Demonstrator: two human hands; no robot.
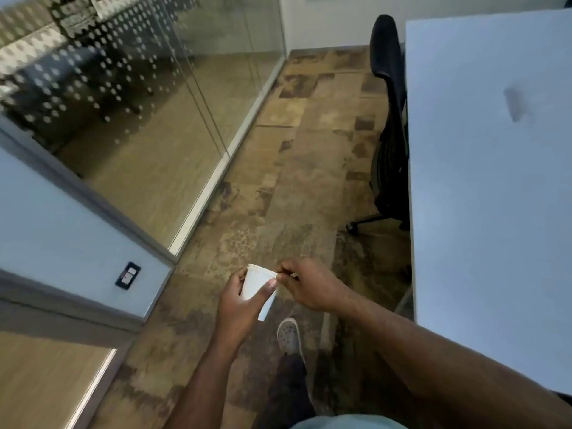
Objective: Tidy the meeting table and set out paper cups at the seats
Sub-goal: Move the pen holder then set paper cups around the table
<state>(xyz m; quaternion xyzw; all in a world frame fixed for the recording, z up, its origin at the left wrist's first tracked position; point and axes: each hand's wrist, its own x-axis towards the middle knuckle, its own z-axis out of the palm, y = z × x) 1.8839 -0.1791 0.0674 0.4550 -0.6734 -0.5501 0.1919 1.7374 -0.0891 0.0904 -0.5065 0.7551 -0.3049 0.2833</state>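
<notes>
White paper cups [257, 287], stacked, tilted

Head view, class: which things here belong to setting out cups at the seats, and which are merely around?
Belongs to the job:
paper cups, held in left hand
right hand, pinching the rim
table
chair

Merely around:
glass partition
wall socket

The left hand [240, 300] wraps around a short stack of white paper cups [258, 287], tilted with the rims up, while the right hand [309, 286] pinches the top rim. Both are above patchy brown carpet [278, 181]. A pale white rectangular table [495, 196] stands at right, with a black mesh office chair [390, 125] pushed against its edge, and a dotted glass partition [139, 103] runs along the left.
</notes>
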